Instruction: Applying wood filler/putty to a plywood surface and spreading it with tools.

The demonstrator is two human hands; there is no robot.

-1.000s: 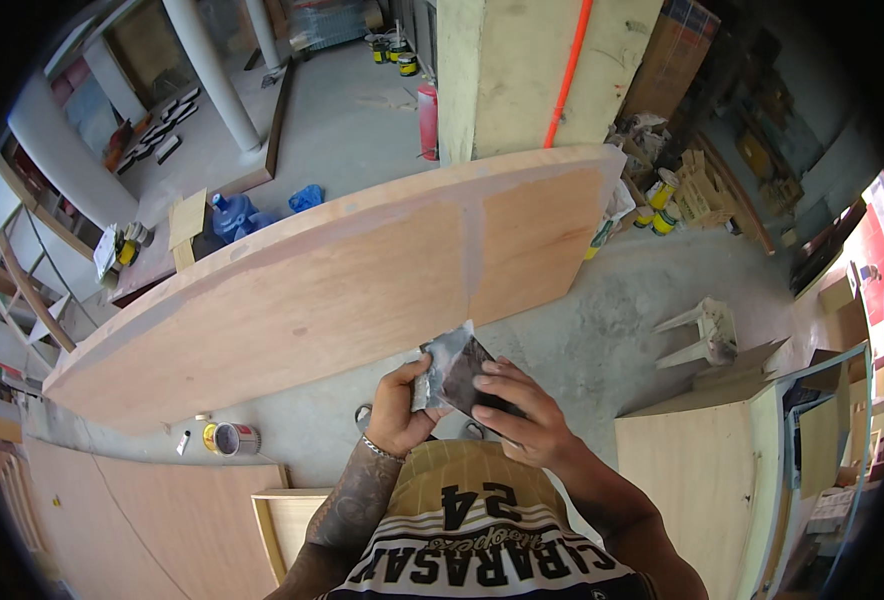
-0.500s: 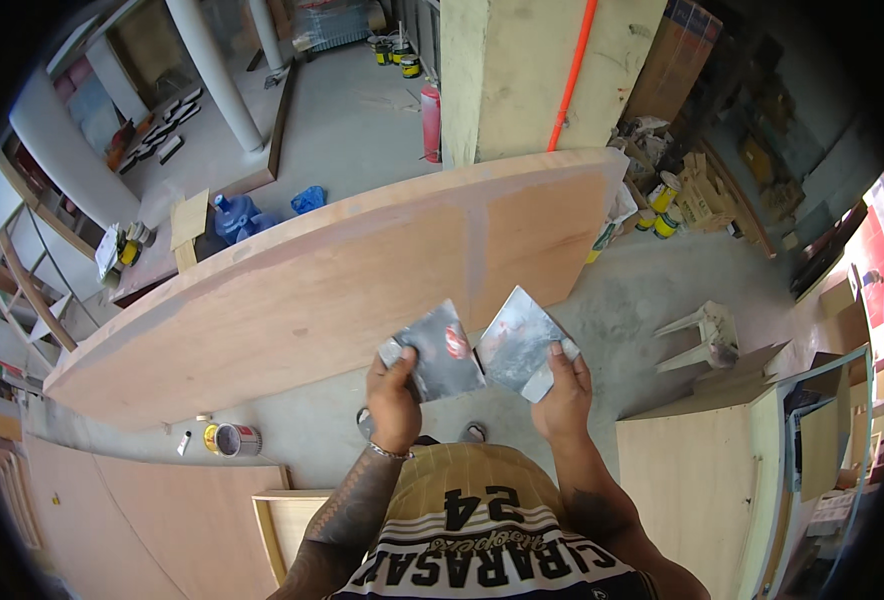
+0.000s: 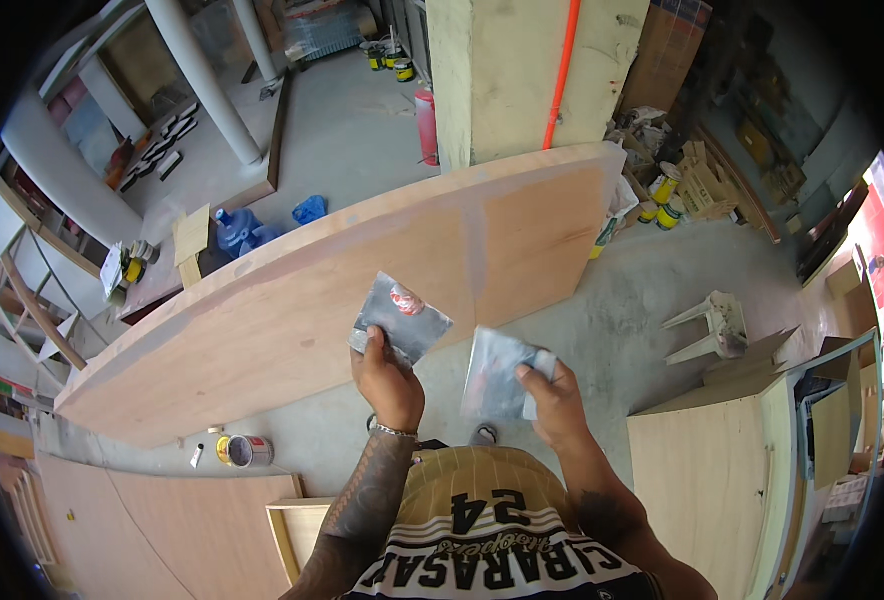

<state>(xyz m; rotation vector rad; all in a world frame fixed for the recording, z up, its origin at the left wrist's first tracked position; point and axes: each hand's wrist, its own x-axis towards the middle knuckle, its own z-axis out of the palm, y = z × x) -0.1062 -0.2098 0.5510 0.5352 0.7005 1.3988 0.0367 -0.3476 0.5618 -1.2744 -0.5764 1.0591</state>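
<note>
My left hand (image 3: 386, 388) grips a flat, square metal putty spreader (image 3: 414, 326) by its lower corner, thumb on top. A small red-and-white streaked dab of putty (image 3: 406, 300) sits near that spreader's upper edge. My right hand (image 3: 558, 405) holds a second metal putty spreader (image 3: 494, 375) by its thicker right edge; its face is smeared grey and whitish. The two spreaders are apart, in front of my body. Beyond them a long wooden panel (image 3: 362, 300) with a curved top edge leans or stands, with greyish filler bands along its edge and across a seam.
An open can (image 3: 250, 451) stands on the floor at left, beside a small tube (image 3: 197, 456). A white plastic stool (image 3: 712, 328) lies tipped at right, near a wooden cabinet (image 3: 697, 480). Behind the panel are a blue water jug (image 3: 242, 232), a pillar (image 3: 512, 80) and a fire extinguisher (image 3: 427, 127).
The spreaders have moved apart. My left hand has raised its spreader up and left; my right hand has turned its spreader and lowered it slightly.
</note>
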